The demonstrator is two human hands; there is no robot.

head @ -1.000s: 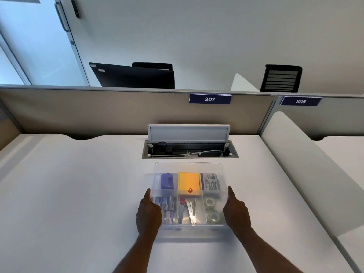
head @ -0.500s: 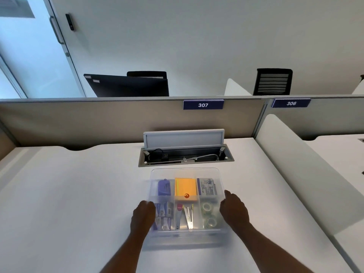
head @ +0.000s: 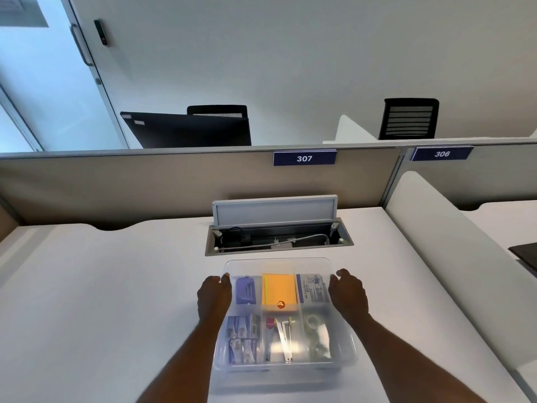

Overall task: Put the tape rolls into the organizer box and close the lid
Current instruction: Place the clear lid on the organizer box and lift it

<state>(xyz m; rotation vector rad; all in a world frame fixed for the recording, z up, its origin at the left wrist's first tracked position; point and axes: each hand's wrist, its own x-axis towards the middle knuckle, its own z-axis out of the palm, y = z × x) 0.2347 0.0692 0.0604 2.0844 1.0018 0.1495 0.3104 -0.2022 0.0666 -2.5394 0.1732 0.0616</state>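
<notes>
A clear plastic organizer box (head: 286, 370) stands on the white desk (head: 101, 301), directly in front of the person. Its transparent lid (head: 279, 264) lies on top and covers all the compartments.

The left hand (head: 214, 295) rests against the left edge of the box, at about 9 o'clock from the box centre, with the fingers curled over the lid rim. The right hand (head: 348, 293) rests against the right edge, at about 3 o'clock, fingers also bent onto the rim. I cannot tell if the hands press the lid or only touch it.

The two tape rolls (head: 315, 334) are inside the box, in the near right compartment, at about 5 o'clock from the centre, one behind the other. At 12 o'clock from the centre lies an orange sticky-note pad (head: 278, 289), at 10 o'clock a purple item (head: 245, 290), and at 2 o'clock a printed packet (head: 312, 289).

Beyond the box, at 12 o'clock, an open cable tray (head: 279, 238) is set into the desk, with its flap upright. Above it the partition carries a label 307 (head: 304, 158).
</notes>
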